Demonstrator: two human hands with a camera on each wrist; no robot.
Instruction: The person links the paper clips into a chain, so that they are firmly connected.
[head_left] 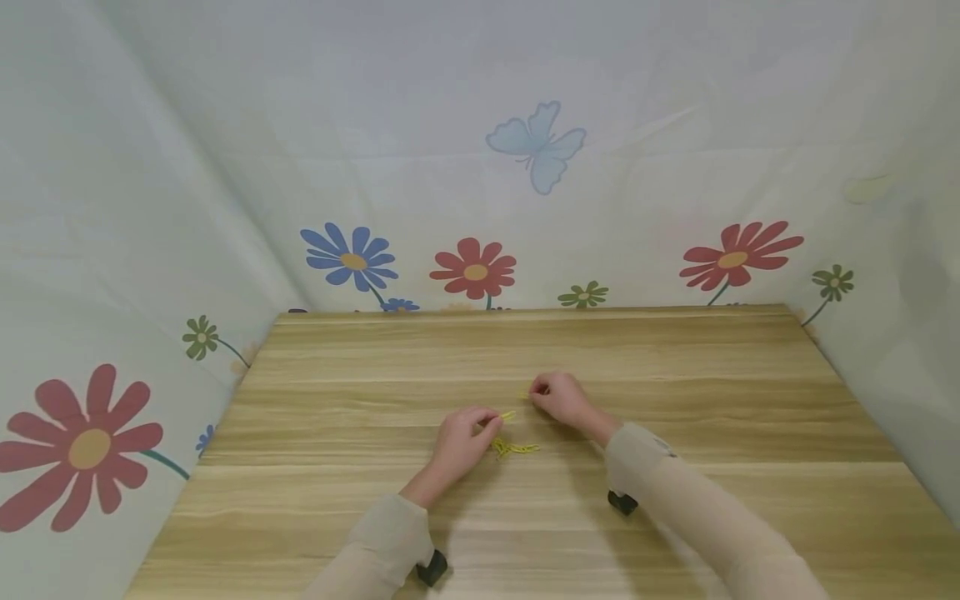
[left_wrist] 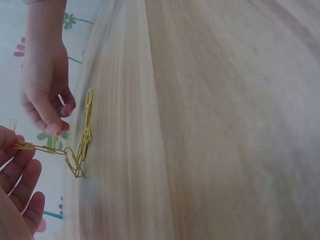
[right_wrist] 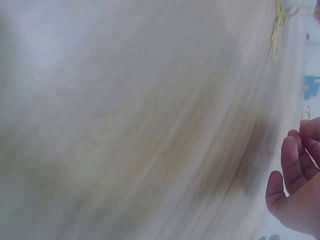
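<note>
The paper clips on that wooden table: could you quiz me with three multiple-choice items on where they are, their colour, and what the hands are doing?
1. Where does the paper clip chain lie?
A. between the hands
B. at the table's far edge
C. on the cloth wall

2. Its colour?
A. red
B. yellow
C. blue

3. The left hand is:
A. flat and idle
B. off the table
C. pinching the chain's end

Answers: 1 A, the head view shows it between left and right hand. 2 B, yellow in every view. 3 C, the left wrist view shows the fingers' grip.
</note>
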